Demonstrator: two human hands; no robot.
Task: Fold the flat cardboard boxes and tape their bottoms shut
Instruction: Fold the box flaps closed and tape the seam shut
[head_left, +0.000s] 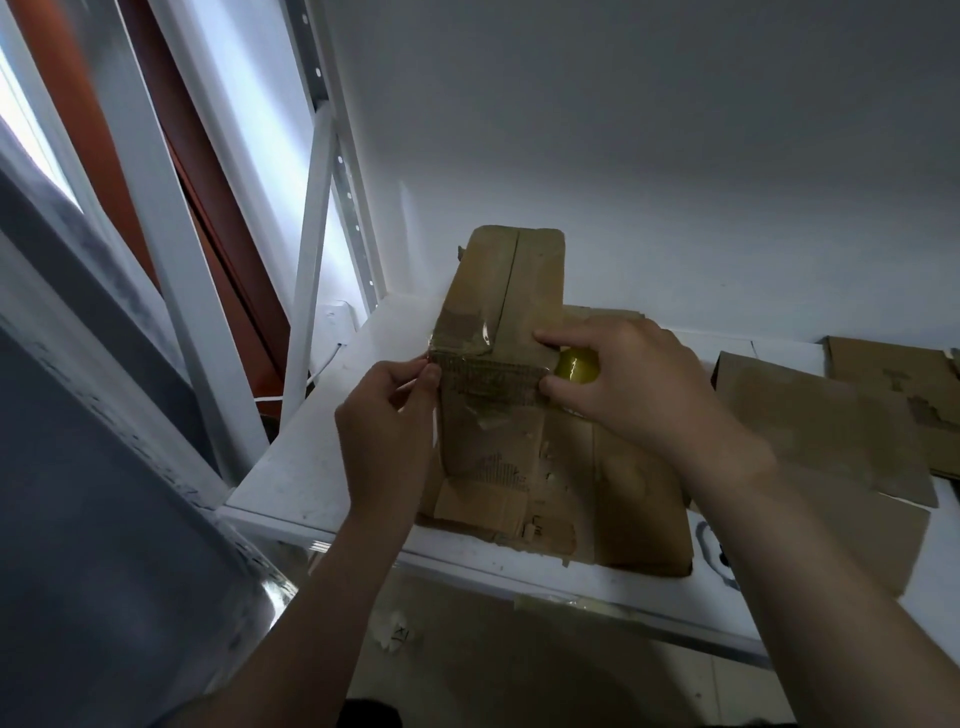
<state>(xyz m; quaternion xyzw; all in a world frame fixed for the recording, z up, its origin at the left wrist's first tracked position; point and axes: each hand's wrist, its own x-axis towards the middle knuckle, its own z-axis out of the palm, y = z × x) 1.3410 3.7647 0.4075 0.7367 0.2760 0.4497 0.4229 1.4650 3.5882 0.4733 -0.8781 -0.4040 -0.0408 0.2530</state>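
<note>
Cardboard box (498, 291) stands folded on the white tabletop (322, 457) right in front of you, its flap seam facing up. A strip of clear tape (488, 371) runs across it between your hands. Your left hand (387, 415) pinches the tape's end at the box's left edge with thumb and fingertips. Your right hand (628, 379) curls round the yellowish tape roll (574, 365), held against the box's right side. Flat cardboard sheets (810, 415) lie to the right. A white rack upright (358, 208) rises behind the tabletop's left corner.
</note>
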